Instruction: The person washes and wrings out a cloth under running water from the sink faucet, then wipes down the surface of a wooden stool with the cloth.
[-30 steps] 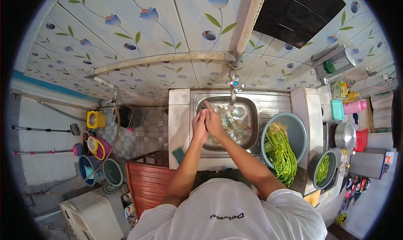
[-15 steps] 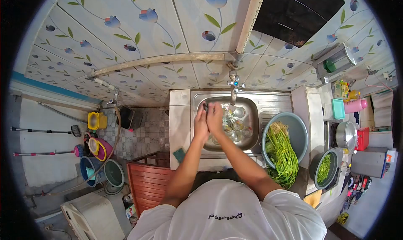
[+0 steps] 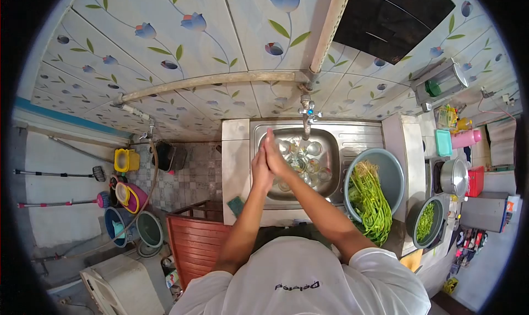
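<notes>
My left hand (image 3: 261,170) and my right hand (image 3: 274,156) meet palm to palm over the left side of the steel sink (image 3: 334,149). The right hand's fingers stretch out straight toward the wall. Those of the left lie against it, partly covered. I make out nothing held between them, though the palms are hidden. Beside the hands, several clear glasses (image 3: 312,165) sit in the basin. The tap (image 3: 307,116) stands at the back of the sink, to the right of my fingertips.
A grey basin (image 3: 394,174) holding long leafy greens (image 3: 370,202) stands on the drainboard's right. Farther right is a bowl of chopped greens (image 3: 425,222) near a metal pot (image 3: 453,177). A green scouring pad (image 3: 236,206) lies on the counter left of the sink.
My hands have slid against each other, and the right one now lies straighter along the left. The motion blur at the fingers is gone. The glasses and basin stay in place.
</notes>
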